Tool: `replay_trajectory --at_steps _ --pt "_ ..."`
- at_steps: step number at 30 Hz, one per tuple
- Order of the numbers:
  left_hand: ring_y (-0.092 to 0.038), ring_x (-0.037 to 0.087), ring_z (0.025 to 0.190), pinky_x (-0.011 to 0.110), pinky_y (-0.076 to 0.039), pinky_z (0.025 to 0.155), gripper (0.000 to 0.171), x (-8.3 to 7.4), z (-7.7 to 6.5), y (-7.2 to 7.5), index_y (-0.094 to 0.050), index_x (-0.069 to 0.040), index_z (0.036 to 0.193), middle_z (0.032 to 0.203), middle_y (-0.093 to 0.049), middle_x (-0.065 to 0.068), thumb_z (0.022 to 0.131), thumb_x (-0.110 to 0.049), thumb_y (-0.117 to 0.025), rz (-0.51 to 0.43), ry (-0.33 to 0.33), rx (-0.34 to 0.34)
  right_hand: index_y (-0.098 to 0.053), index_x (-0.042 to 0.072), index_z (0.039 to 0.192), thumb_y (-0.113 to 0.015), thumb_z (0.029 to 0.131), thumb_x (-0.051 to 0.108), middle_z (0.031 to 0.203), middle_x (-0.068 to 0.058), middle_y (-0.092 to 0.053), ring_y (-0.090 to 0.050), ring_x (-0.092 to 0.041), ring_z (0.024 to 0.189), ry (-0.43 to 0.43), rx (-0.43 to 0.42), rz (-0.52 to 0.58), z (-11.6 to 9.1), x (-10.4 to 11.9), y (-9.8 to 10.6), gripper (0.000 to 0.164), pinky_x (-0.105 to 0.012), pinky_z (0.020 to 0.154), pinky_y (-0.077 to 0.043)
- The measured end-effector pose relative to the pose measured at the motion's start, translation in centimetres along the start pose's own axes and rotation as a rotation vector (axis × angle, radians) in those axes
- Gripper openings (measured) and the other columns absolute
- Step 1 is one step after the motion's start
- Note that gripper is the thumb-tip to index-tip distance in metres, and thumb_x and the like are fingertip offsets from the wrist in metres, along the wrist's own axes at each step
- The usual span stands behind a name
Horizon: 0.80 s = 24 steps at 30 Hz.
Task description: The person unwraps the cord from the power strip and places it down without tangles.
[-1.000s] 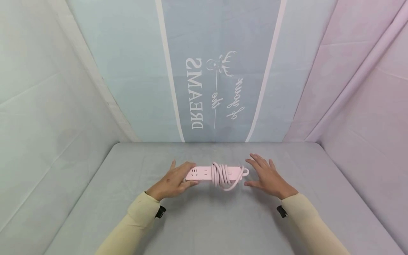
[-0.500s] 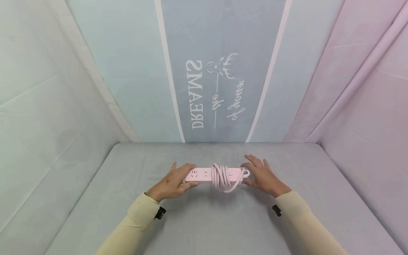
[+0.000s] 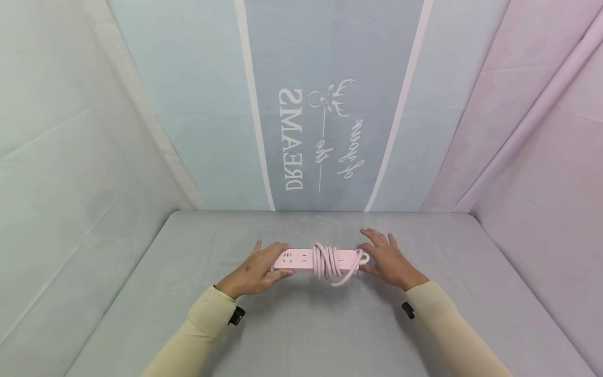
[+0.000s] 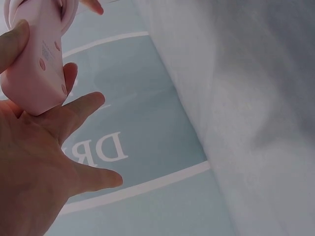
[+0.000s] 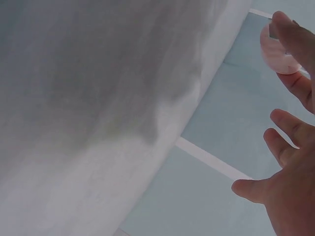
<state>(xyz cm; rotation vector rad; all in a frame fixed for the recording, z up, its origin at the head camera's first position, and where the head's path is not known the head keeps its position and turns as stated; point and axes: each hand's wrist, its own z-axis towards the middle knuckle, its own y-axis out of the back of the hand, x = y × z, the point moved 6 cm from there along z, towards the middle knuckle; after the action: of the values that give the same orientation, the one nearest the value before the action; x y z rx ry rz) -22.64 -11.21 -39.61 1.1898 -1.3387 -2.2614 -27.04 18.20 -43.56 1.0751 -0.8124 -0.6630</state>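
A pink power strip (image 3: 296, 258) with sockets is held level above the grey surface, its pink cord (image 3: 326, 262) wound several times round the body. My left hand (image 3: 254, 267) grips the strip's left end, thumb on the near side and index finger on the far side. In the left wrist view the strip's underside (image 4: 42, 64) shows small round feet. My right hand (image 3: 388, 262) pinches the right end between thumb and index finger, beside a loop of cord. Its other fingers are spread out. In the right wrist view a rounded pink part (image 5: 275, 54) shows between thumb and finger.
The grey padded surface (image 3: 301, 330) extends under both arms. Pale fabric walls stand at the left (image 3: 85, 173) and right (image 3: 542, 183). A blue-grey fabric panel (image 3: 330, 57) with mirrored white lettering hangs at the back.
My right hand has moved left and taken hold of the strip's right end, from which it was apart a second ago. My left hand keeps its grip; the view has shifted slightly.
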Motion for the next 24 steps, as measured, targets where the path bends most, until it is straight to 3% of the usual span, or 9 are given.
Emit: replay_trajectory --at_steps 11,24 --pt "-0.057 0.018 0.116 0.07 -0.006 0.113 0.047 0.2 -0.5 -0.6 -0.049 -0.009 0.136 0.12 -0.059 -0.001 0.096 -0.023 -0.069 -0.001 0.006 -0.003 -0.072 0.006 0.115 -0.086 0.079 0.027 0.149 -0.019 -0.045 -0.031 -0.041 0.142 0.043 -0.098 -0.12 -0.4 0.1 1.5 0.044 -0.074 0.108 -0.017" --pt "-0.057 0.019 0.117 0.07 -0.005 0.113 0.046 0.6 -1.0 -0.6 -0.051 -0.008 0.136 0.124 -0.06 0.002 0.096 -0.023 -0.069 0.013 0.011 -0.042 -0.072 0.007 0.104 -0.081 0.08 0.036 0.145 -0.02 -0.047 -0.032 -0.041 0.14 0.11 -0.251 -0.151 -1.9 0.8 4.3 0.039 -0.075 0.107 -0.017"
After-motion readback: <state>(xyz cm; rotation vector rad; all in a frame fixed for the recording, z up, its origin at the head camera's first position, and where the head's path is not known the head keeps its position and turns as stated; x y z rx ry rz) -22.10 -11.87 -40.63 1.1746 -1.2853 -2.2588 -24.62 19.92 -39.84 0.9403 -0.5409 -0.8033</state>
